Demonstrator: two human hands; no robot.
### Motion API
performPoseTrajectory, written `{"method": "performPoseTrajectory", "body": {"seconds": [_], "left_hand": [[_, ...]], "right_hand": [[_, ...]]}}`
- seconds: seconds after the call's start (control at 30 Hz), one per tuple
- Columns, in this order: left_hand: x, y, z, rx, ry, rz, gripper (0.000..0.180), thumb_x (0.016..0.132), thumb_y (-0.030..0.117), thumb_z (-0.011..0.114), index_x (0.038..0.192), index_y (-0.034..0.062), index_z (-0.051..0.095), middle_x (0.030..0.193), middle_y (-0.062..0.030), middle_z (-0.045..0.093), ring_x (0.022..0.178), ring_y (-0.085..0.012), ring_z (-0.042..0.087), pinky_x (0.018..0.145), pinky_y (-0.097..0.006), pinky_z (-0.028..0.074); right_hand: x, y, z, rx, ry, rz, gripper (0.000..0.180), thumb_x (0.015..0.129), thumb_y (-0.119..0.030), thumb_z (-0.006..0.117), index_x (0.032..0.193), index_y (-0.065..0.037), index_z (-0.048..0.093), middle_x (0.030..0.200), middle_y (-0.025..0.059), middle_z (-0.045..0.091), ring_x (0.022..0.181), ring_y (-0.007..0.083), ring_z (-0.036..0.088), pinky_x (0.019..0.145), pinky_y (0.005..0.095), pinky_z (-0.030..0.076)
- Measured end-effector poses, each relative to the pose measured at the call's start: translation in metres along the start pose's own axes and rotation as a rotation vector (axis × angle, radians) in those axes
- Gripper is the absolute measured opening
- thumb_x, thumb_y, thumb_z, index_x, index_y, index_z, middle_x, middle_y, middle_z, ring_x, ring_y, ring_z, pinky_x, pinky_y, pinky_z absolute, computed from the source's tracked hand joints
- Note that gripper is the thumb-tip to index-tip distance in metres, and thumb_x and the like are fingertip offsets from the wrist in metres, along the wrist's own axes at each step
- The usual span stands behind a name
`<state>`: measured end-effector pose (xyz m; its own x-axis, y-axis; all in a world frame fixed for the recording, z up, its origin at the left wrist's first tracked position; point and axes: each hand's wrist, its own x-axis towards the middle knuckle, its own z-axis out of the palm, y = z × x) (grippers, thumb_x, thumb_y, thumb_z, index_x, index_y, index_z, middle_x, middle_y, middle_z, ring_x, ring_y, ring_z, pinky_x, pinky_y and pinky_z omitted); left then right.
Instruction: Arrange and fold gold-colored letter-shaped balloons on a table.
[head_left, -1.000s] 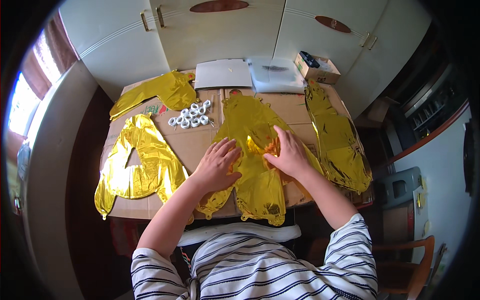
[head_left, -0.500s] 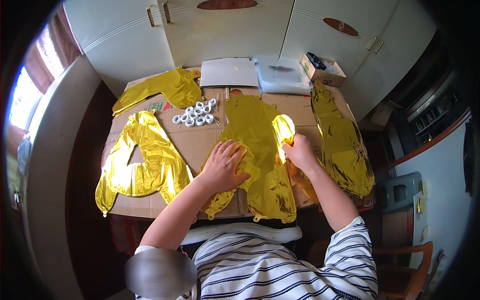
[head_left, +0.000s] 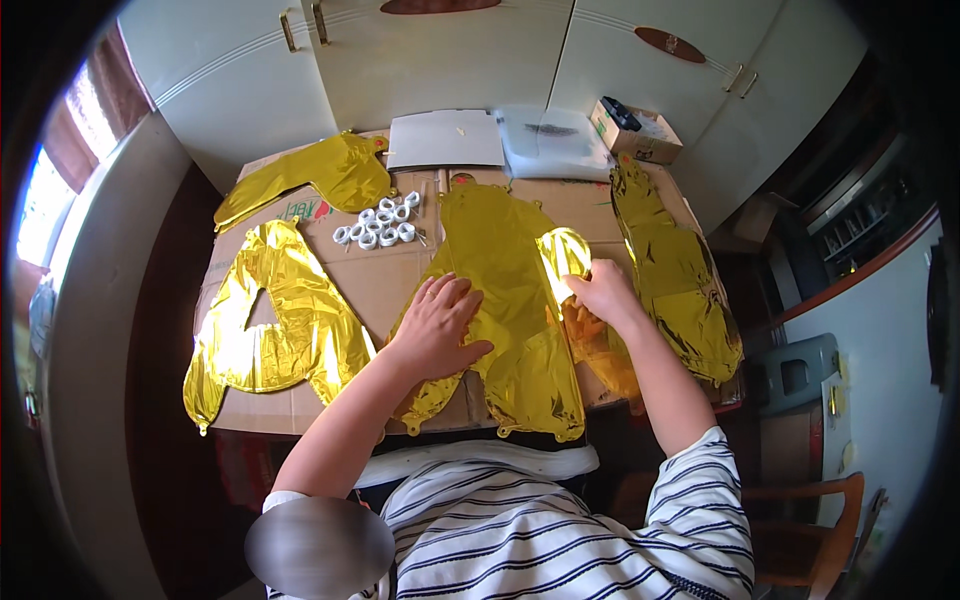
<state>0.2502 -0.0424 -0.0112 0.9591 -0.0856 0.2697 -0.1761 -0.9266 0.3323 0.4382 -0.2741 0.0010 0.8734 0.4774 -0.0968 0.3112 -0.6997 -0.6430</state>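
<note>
A flat gold foil balloon [head_left: 510, 250] lies before me on a cardboard-covered table. My left hand [head_left: 440, 325] rests on its left part, fingers stretched out and palm down. At its right side, my right hand [head_left: 607, 292] pinches the bright, turned-up edge of the same balloon, fingers closed. Under my right wrist there is a loose, translucent-looking gold part of foil. To the left lies an A-shaped gold foil balloon [head_left: 322, 345]; another gold foil balloon [head_left: 345, 178] is at the far left. A long, wrinkled gold foil balloon [head_left: 672, 265] lies on the right.
Several small white rolls [head_left: 387, 236] sit in a cluster left of the middle balloon. Along the back are a white sheet [head_left: 445, 142], a clear plastic bag [head_left: 550, 150] and a small box [head_left: 655, 140] with a black object. A grey stool [head_left: 800, 370] and wooden chair [head_left: 850, 520] stand at right.
My right hand has moved slightly right with the pinched foil edge, and more loose foil shows below it. My left hand stays on the balloon. The whole view has shifted a little.
</note>
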Motion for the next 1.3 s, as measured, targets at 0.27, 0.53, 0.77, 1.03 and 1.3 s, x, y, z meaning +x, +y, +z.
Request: {"method": "performPoseTrajectory", "body": {"seconds": [0.27, 0.53, 0.77, 1.03, 1.3], "left_hand": [[0.005, 0.006, -0.002, 0.034, -0.013, -0.003, 0.070, 0.073, 0.042, 0.078, 0.128, 0.0049, 0.055, 0.130, -0.0150, 0.050, 0.131, -0.0362, 0.041, 0.114, -0.048, 0.030], [0.010, 0.008, -0.003, 0.043, -0.001, 0.004, 0.070, 0.072, 0.042, 0.078, 0.127, 0.0052, 0.055, 0.124, -0.0143, 0.051, 0.125, -0.0354, 0.044, 0.111, -0.047, 0.032], [0.008, 0.007, -0.003, 0.029, 0.008, 0.006, 0.069, 0.072, 0.041, 0.078, 0.127, 0.0059, 0.055, 0.123, -0.0142, 0.051, 0.124, -0.0356, 0.044, 0.111, -0.047, 0.032], [0.009, 0.007, 0.002, 0.035, 0.017, 0.021, 0.072, 0.073, 0.043, 0.077, 0.130, 0.0054, 0.054, 0.126, -0.0155, 0.050, 0.125, -0.0356, 0.044, 0.111, -0.047, 0.033], [0.006, 0.007, 0.008, 0.102, 0.049, 0.032, 0.072, 0.074, 0.045, 0.075, 0.131, 0.0056, 0.053, 0.127, -0.0169, 0.049, 0.126, -0.0362, 0.043, 0.111, -0.047, 0.032]], "right_hand": [[0.000, 0.004, 0.001, -0.038, 0.018, 0.046, 0.026, 0.085, -0.024, 0.062, 0.083, 0.002, 0.066, 0.072, 0.0158, 0.071, 0.068, 0.0261, 0.071, 0.066, 0.0386, 0.055], [-0.009, -0.005, -0.005, 0.064, -0.046, 0.088, 0.030, 0.085, -0.026, 0.067, 0.088, 0.003, 0.067, 0.073, 0.0145, 0.071, 0.066, 0.0245, 0.071, 0.066, 0.0370, 0.055], [-0.072, -0.013, -0.024, -0.128, 0.012, -0.139, 0.041, 0.085, -0.028, 0.074, 0.111, 0.001, 0.060, 0.074, 0.0092, 0.066, 0.066, 0.0203, 0.065, 0.065, 0.0342, 0.054], [-0.184, -0.003, -0.011, -0.196, -0.048, -0.164, 0.065, 0.082, -0.029, 0.076, 0.133, -0.003, 0.046, 0.109, 0.0193, 0.060, 0.095, 0.0335, 0.063, 0.080, 0.0434, 0.053], [-0.196, 0.019, 0.029, 0.270, 0.127, -0.089, 0.062, 0.084, -0.002, 0.072, 0.139, -0.001, 0.043, 0.113, 0.0118, 0.056, 0.082, 0.0128, 0.060, 0.073, 0.0254, 0.051]]}}
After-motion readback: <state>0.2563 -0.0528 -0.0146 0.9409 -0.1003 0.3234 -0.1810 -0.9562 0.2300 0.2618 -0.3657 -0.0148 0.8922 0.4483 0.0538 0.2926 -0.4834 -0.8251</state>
